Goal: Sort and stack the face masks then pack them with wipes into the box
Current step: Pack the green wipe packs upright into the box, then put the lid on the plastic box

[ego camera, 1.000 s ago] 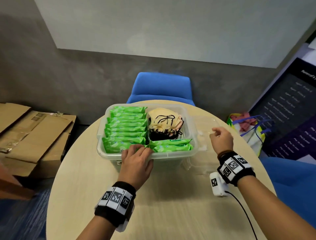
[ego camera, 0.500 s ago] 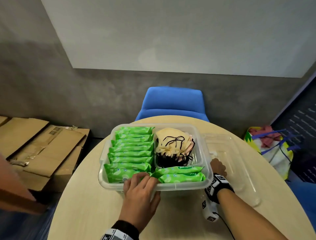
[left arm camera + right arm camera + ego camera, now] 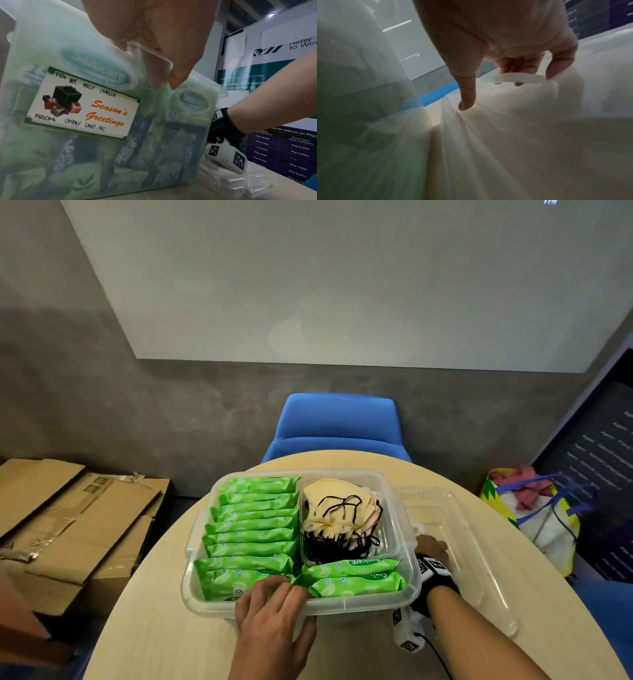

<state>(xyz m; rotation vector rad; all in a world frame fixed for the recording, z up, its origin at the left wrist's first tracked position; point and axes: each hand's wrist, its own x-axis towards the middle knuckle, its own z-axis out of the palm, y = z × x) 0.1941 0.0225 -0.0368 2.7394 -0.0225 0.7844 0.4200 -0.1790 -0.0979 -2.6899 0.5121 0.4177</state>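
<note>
A clear plastic box [image 3: 415, 583] stands on the round table, filled with green wipe packs [image 3: 253, 532]. A stack of cream and black face masks [image 3: 337, 515] lies in an inner tray at its far right. My left hand [image 3: 274, 607] grips the box's near rim, fingers over the edge onto the wipes and thumb [image 3: 176, 75] down the outside wall. My right hand [image 3: 432, 546] is low beside the box's right wall. Its fingers [image 3: 518, 67] curl round a strip at the edge of the clear lid [image 3: 479, 559], the thumb pressing on the lid [image 3: 522, 135].
A greeting label [image 3: 82, 102] is stuck on the box's front wall. A blue chair [image 3: 337, 429] stands behind the table. Flattened cardboard boxes [image 3: 75, 525] lie on the floor at the left, a colourful bag [image 3: 534, 508] at the right.
My right hand has dropped from above the lid to beside the box and taken hold of the lid's edge. The left hand stays on the near rim.
</note>
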